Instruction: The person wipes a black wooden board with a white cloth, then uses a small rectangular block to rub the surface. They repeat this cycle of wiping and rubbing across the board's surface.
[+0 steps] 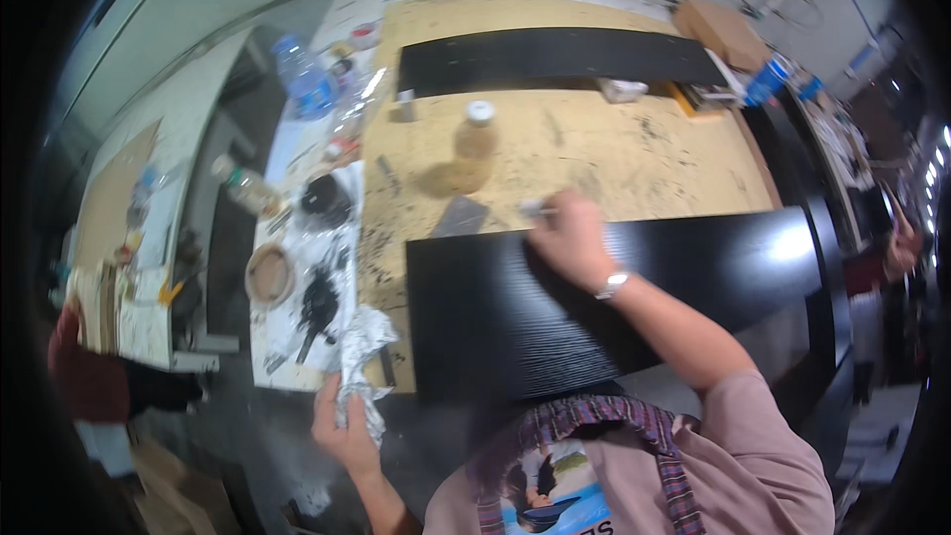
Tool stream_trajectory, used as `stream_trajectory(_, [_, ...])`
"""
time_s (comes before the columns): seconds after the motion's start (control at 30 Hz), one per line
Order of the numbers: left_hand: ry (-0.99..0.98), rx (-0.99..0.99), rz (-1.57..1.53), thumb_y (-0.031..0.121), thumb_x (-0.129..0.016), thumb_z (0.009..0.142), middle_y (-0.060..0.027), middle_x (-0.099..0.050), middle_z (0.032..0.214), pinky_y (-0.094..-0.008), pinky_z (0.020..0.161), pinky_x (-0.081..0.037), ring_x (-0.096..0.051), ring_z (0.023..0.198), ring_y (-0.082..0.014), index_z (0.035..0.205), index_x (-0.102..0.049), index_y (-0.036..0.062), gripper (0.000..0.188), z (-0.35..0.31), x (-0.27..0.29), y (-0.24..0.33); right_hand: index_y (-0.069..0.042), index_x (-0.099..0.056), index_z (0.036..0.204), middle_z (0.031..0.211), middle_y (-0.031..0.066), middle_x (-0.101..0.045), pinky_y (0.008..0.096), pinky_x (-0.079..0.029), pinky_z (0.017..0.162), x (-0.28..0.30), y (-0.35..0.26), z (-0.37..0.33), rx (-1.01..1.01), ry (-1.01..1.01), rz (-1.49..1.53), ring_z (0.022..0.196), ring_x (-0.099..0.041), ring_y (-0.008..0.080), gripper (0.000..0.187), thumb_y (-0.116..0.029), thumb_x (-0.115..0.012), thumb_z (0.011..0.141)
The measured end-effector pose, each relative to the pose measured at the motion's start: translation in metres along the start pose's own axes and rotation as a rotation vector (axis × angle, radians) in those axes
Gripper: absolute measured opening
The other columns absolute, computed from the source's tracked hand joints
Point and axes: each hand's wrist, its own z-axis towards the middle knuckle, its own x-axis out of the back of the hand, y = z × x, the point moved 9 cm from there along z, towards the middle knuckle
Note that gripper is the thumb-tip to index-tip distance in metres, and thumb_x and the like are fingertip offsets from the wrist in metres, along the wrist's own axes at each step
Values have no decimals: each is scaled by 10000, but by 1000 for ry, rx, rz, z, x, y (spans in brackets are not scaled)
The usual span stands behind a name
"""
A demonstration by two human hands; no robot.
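Observation:
A black board point(614, 297) with a glossy, fine-grained face lies across the near side of the yellowish, stained tabletop point(614, 159). At its far edge my right hand point(575, 243) is closed round a small whitish thing point(536, 208), too blurred to name. My left hand point(345, 428), lower left, pinches a crumpled, speckled white cloth or paper point(365, 347) at the table's near edge. Beyond the board stands a capped bottle point(476, 144) of brownish liquid. Between bottle and board lies a flat grey piece point(461, 217). A dark strip point(387, 368) is beside the crumpled white piece.
Another black board point(555, 57) lies at the back. Left are a dark bowl point(327, 200), a round beige container point(268, 275), a black smear point(319, 305), a tilted bottle point(248, 188) and a large clear bottle point(302, 79). Other people show at far left point(89, 372) and far right point(899, 250).

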Motion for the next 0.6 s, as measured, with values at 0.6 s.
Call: stream_trajectory(0.6, [-160,-402,149,142,-699,956,-230,-738,1161,-414,925,-548,-698,1011,-332,1246,-698,-80,365,26,-46,143,38,-659,911,887,290,-686,516,-570,774,120,183,-27,-211,267,-98,826,-692,444,175,-126,-681,856])
